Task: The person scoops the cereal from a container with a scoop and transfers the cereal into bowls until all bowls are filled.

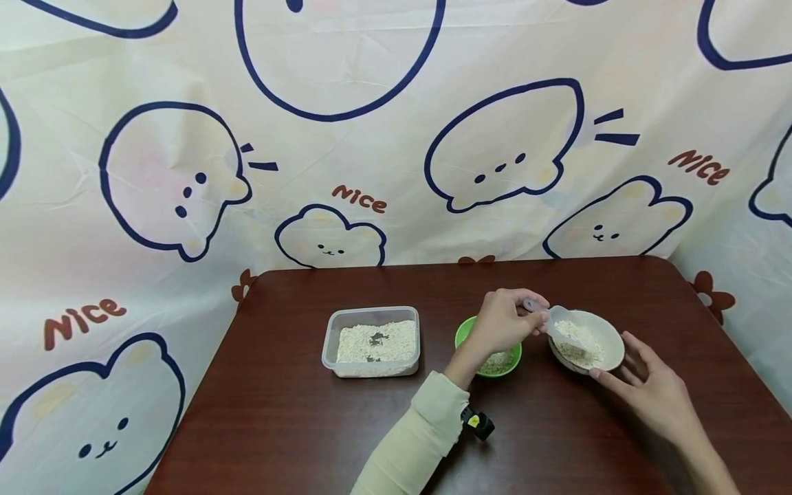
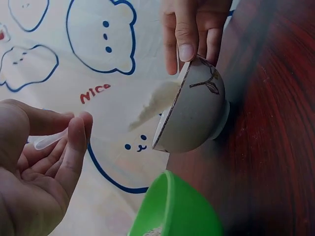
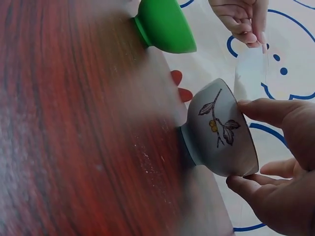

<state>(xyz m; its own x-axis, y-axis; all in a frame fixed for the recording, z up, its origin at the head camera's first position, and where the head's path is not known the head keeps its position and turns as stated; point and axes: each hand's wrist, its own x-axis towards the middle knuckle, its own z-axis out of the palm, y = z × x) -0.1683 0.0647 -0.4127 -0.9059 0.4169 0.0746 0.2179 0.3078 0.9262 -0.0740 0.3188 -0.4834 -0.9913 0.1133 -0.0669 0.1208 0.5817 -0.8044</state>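
Note:
My left hand (image 1: 500,320) reaches over the green bowl (image 1: 517,356) and pinches the handle of a translucent plastic scoop (image 1: 559,334). The scoop's flat end carries pale flakes over the white bowl (image 2: 194,115), inside its rim. More flakes, like oats, lie in that bowl. On the bowl's right side, my right hand (image 1: 658,392) grips the rim between thumb and fingers. A twig with leaves decorates the bowl's outside in the right wrist view. Flakes also show inside the green bowl, partly hidden by my left forearm.
Left of the green bowl stands a clear plastic box (image 1: 326,356) of pale flakes, with dark patches showing among them. Everything rests on a dark red-brown wooden table (image 1: 278,426). A cloth printed with cartoon bears (image 1: 346,158) hangs behind and at the sides.

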